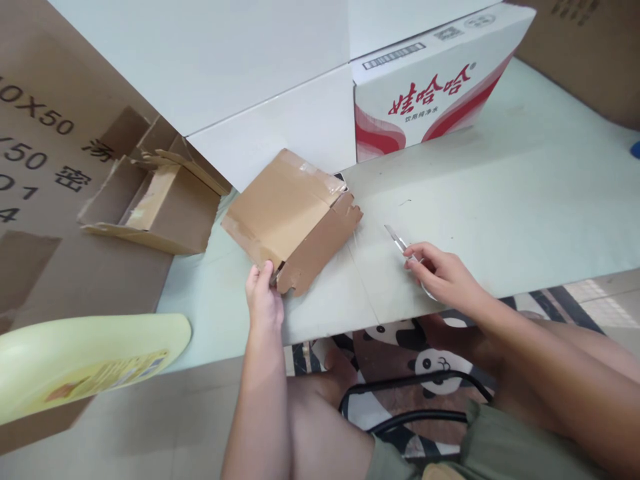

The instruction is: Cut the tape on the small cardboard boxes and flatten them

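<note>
My left hand (263, 297) grips the near corner of a small brown cardboard box (290, 217) that lies tilted on a pale green-white board (500, 200). The box has tape on its top and a ragged torn flap on its right side. My right hand (443, 275) rests on the board to the right of the box, fingers closed on a slim metal knife (397, 240) whose blade points up and left toward the box.
A torn open cardboard box (155, 200) lies at left on a large brown carton. A white carton with red print (435, 80) stands behind. A pale yellow plastic thing (85, 360) is at lower left. My bare legs and a black-framed stool are below.
</note>
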Demonstrator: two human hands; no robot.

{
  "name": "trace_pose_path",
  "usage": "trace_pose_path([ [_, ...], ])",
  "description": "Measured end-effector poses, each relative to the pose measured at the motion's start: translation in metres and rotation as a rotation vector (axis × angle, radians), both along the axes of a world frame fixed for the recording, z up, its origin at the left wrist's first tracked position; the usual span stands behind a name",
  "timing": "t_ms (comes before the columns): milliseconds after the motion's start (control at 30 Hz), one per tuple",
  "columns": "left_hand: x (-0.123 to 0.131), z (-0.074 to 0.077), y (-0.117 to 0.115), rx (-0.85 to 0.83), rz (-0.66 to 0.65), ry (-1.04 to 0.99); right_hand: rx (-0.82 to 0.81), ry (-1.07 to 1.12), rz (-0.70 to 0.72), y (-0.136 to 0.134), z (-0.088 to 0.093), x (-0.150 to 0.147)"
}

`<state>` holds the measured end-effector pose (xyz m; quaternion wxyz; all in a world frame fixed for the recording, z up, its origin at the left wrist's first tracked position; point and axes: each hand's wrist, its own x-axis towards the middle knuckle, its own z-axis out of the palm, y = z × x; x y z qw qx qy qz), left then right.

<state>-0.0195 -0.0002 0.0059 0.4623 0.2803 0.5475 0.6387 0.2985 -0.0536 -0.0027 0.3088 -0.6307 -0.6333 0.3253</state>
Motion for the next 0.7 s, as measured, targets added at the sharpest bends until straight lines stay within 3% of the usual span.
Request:
trace_pose_path([
  [700,0.0023,0.0,-0.0002,-0.003,-0.008,0.017,-0.009,0.006,0.002,-0.001,0.001,0.0021],
])
